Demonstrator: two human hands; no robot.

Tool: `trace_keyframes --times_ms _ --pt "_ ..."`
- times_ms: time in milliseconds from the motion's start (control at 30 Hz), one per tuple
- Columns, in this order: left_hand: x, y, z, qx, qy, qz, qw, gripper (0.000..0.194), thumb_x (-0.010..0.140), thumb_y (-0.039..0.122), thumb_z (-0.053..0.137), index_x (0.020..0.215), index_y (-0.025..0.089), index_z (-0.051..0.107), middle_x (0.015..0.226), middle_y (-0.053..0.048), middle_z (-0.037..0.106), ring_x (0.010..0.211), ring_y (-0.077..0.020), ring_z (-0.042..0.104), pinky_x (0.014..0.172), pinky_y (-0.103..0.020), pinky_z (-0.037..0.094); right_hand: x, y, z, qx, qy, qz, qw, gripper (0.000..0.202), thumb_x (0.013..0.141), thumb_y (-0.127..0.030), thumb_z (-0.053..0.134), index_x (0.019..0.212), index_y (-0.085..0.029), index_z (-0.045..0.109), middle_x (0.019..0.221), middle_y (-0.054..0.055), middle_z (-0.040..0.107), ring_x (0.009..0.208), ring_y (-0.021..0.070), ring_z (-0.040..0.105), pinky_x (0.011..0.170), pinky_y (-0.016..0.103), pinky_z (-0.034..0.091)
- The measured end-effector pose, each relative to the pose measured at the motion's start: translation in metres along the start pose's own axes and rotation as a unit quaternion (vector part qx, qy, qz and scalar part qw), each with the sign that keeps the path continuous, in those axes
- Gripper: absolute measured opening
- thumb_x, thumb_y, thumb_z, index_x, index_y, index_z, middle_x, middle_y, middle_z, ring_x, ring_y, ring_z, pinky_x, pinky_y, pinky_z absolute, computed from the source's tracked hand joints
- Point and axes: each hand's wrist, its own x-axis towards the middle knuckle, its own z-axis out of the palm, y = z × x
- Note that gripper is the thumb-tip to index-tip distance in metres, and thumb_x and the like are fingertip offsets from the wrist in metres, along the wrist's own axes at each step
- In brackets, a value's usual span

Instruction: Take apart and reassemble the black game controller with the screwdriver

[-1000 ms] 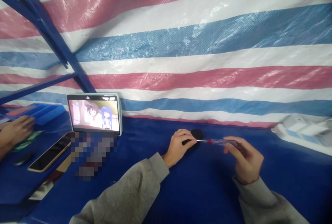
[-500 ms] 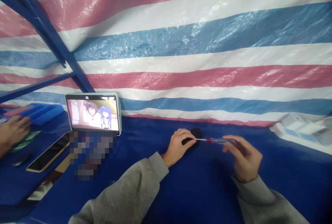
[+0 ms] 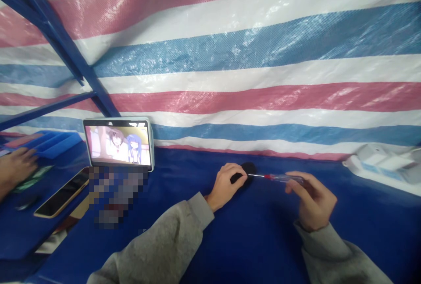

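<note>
My left hand (image 3: 229, 185) is closed on a rounded black object (image 3: 249, 169) at the blue table, thumb and fingers pinching its near side. The fingers hide part of the object, and I cannot make out its kind. My right hand (image 3: 314, 200) grips the clear handle of a screwdriver (image 3: 279, 178) with a red collar. The screwdriver lies nearly level, its thin metal shaft pointing left to the black object beside my left fingertips. Whether the tip touches the object is too small to tell.
A tablet (image 3: 118, 143) stands at the back left, and a phone (image 3: 62, 193) lies nearby. At the far left are another person's hand (image 3: 18, 168) and a blue compartment tray (image 3: 55, 143). White items (image 3: 381, 163) sit at the right. A striped tarp (image 3: 230, 95) hangs behind the table (image 3: 250, 240).
My right hand has shifted slightly to the right with the screwdriver, whose tip has drawn a little away from my left fingertips. My left hand stays nearly still.
</note>
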Motion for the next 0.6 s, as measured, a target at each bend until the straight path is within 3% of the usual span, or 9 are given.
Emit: trace_keyframes --times_ms 367,600 --pt "-0.0002 0.0029 -0.0005 0.034 -0.016 0.011 0.999 0.009 0.094 0.028 0.064 0.091 0.022 0.071 0.100 -0.004 0.071 0.103 -0.0216 0.063 0.096 -0.038 0.045 0.0015 0.0018 -0.0014 0.006 -0.034 0.018 0.999 0.016 0.079 -0.030 0.072 0.090 -0.019 0.073 0.061 0.000 0.063 0.053 0.0143 0.058 0.051 0.027 0.048" --pt "-0.0025 -0.0002 0.0003 0.054 -0.024 0.024 0.998 0.006 0.093 0.025 0.066 0.093 0.023 0.071 0.103 -0.003 0.071 0.104 -0.0203 0.063 0.097 -0.037 0.044 0.0024 0.0004 -0.0015 0.012 -0.016 0.013 1.000 0.016 0.080 -0.031 0.072 0.089 -0.018 0.073 0.060 0.000 0.062 0.053 0.0149 0.058 0.053 0.029 0.048"
